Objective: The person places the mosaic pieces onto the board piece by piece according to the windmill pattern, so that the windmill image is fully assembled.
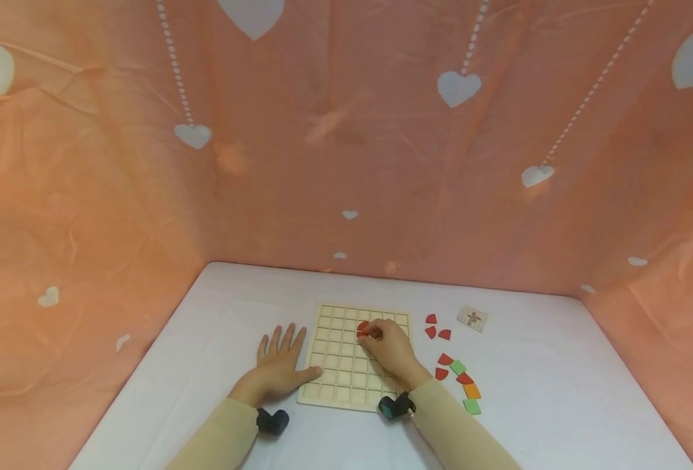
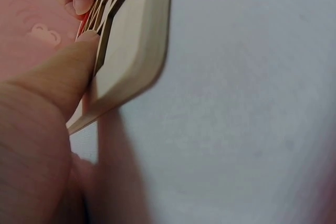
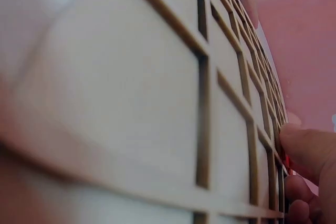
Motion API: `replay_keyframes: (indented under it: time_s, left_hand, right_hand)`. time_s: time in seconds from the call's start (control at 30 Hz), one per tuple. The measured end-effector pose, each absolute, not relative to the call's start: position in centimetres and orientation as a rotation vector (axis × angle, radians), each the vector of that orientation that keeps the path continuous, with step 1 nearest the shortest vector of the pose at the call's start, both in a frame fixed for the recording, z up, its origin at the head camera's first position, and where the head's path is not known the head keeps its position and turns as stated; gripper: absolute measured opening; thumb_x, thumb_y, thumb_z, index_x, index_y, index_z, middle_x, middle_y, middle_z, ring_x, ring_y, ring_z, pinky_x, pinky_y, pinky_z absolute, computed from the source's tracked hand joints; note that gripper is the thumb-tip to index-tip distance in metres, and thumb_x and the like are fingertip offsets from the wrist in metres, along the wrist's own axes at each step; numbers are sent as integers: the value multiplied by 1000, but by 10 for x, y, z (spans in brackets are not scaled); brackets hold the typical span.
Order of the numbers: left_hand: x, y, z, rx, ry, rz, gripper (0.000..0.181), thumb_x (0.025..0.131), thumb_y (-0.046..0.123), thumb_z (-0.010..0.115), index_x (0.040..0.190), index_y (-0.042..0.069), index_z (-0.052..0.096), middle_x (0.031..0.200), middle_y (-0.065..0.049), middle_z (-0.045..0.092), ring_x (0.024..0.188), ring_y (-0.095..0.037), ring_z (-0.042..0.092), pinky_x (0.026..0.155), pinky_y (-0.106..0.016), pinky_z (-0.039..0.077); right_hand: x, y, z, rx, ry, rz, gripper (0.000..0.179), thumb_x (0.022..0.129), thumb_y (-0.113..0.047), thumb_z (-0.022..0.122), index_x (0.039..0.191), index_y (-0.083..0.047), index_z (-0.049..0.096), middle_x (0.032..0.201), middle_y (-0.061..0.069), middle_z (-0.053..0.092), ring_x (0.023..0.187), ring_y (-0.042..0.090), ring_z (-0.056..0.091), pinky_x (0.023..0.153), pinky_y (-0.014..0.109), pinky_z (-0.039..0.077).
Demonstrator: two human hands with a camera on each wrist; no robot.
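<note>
A pale wooden grid board lies flat on the white table. My left hand is at its left side, fingers spread on the table and thumb on the board's edge; the left wrist view also shows this thumb against the rim. Over the upper middle squares, my right hand pinches a red tile between thumb and fingers. Another red, rounded tile sits in the square just behind it. In the right wrist view the fingertips partly hide the held tile, of which a red sliver shows.
Right of the board lie several loose red quarter-round tiles, green square tiles and an orange tile. A small pattern card lies farther back. Pink cloth with white hearts hangs around the table.
</note>
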State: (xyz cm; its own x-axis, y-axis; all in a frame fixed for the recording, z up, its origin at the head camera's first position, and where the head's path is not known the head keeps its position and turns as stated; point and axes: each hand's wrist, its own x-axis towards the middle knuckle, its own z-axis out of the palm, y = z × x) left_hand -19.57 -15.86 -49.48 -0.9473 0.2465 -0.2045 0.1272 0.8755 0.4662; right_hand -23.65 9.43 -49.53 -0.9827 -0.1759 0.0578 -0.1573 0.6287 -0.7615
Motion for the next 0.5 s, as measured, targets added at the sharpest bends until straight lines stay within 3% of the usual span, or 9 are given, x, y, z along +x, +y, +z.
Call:
replay_keyframes:
  time_s: [0.23,0.5]
  left_hand:
    - [-197,-161,-500,260,2784,648,98,87,65,54,156,8,13,161,-16,0,145,-37,-12,111,-54,-16]
    - [-199,-160,-498,285,2787,682,97,87,62,58,155,5,17,160,-19,3,144,-40,-10,110,-56,-14]
  right_hand:
    - [-237,93,-498,-277,2803,-1349,12,89,-20,71,94,-11,63,86,-1,58,79,15,53,72,32,46]
    - [-240,93,-500,-287,2856,-1292,13,89,-18,71,93,-10,62,84,-1,58,77,15,54,70,32,47]
